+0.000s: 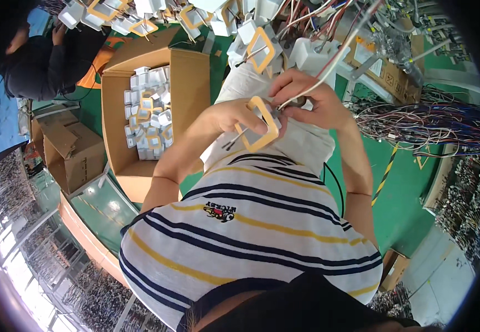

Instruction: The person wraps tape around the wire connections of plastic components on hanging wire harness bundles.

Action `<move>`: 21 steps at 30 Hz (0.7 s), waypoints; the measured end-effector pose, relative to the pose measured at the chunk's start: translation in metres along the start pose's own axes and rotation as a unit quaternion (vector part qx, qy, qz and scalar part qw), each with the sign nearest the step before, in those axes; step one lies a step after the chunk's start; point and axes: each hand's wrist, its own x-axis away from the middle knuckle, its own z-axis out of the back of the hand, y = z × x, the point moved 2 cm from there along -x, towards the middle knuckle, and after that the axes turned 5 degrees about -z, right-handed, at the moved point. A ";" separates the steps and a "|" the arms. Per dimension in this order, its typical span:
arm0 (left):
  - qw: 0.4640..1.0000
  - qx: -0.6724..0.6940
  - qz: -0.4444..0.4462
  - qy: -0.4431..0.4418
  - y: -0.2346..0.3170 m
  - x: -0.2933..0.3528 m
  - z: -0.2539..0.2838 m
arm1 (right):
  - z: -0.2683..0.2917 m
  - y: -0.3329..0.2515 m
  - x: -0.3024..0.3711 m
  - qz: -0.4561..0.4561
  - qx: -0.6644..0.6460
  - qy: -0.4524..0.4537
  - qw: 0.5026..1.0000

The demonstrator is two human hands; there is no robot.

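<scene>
My left hand (233,116) is closed around a small white plastic housing with a tan, rounded-square frame (272,134) on its face. Its thumb lies across the frame's opening, and short dark-tipped leads stick out toward my body. Against the housing's right side, my right hand (322,105) pinches a pale cable (309,90). That cable runs up and to the right, over the heap of parts. Fingers hide where the cable meets the housing. Both hands are above my lap, over light trousers (240,83).
Ahead lies a pile of similar framed white housings (259,50) with wires. An open cardboard box (190,83) full of housings stands left, beside a smaller carton (82,157). Bundled wires (428,119) hang at the right. Another person (38,72) works at the far left.
</scene>
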 end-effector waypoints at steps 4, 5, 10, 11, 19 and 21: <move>0.999 -0.003 -0.023 -0.036 -0.004 -0.008 0.005 | 0.007 0.002 -0.004 -0.003 0.055 0.027 0.998; 0.998 -0.042 -0.027 -0.033 -0.002 -0.008 0.008 | 0.009 0.001 -0.003 -0.006 0.052 0.027 0.998; 0.983 -0.174 -0.056 0.007 0.002 0.001 0.008 | 0.008 -0.008 -0.003 -0.025 0.033 0.035 0.999; 0.988 -0.134 -0.073 -0.015 0.002 -0.001 0.007 | 0.007 -0.012 -0.003 -0.024 0.035 0.033 0.999; 0.891 -0.225 -0.280 0.277 -0.007 0.000 0.015 | -0.020 -0.005 -0.002 -0.055 0.162 0.202 0.964; 0.888 -0.241 -0.279 0.276 -0.012 0.008 0.007 | -0.026 -0.005 -0.005 -0.080 0.165 0.237 0.954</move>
